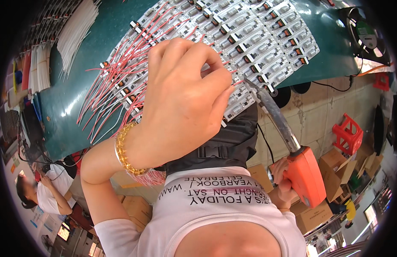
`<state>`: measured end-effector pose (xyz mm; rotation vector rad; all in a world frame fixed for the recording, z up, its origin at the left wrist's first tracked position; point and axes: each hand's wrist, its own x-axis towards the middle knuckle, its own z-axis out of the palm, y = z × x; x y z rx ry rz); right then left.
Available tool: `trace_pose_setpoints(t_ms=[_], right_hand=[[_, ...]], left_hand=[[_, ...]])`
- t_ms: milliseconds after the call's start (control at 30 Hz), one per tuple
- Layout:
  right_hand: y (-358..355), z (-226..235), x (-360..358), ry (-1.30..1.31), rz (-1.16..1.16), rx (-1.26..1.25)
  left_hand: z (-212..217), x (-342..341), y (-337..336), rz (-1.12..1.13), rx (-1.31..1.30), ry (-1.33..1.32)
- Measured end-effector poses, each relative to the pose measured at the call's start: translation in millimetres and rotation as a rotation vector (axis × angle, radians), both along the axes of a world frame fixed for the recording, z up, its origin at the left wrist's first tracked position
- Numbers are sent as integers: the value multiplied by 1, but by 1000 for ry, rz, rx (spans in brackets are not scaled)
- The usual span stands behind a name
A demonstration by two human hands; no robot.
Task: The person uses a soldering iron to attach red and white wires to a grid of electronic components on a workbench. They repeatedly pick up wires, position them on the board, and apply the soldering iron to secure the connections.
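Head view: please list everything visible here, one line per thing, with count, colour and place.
Circuit board panel: one, white, many small parts, on the green table top, upper centre.
Wires: many, red with a few white, soldered along the panel's left part.
Loose wire bundles: several, white, upper left of the table.
Green table: one, upper half.
Fan: one, black, top right.
Stool: one, red, on the floor at right.
Cardboard boxes: several, brown, lower right.
Another person: one, white top, lower left.
Soldering gun: one, orange body, metal tip at the panel's edge.
Left hand: gold bracelet, fingers over the wires.
Right hand: grips the soldering gun.
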<state>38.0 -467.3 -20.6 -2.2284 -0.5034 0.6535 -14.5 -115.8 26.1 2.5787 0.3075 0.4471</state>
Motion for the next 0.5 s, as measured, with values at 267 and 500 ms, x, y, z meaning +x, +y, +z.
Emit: trace_pose_setpoints(t_ms=[267, 500], right_hand=[[29, 20, 9, 87, 77, 243], [54, 6, 20, 182, -8, 722]], left_hand=[[3, 5, -2, -34, 42, 20], [13, 11, 13, -42, 100, -49]])
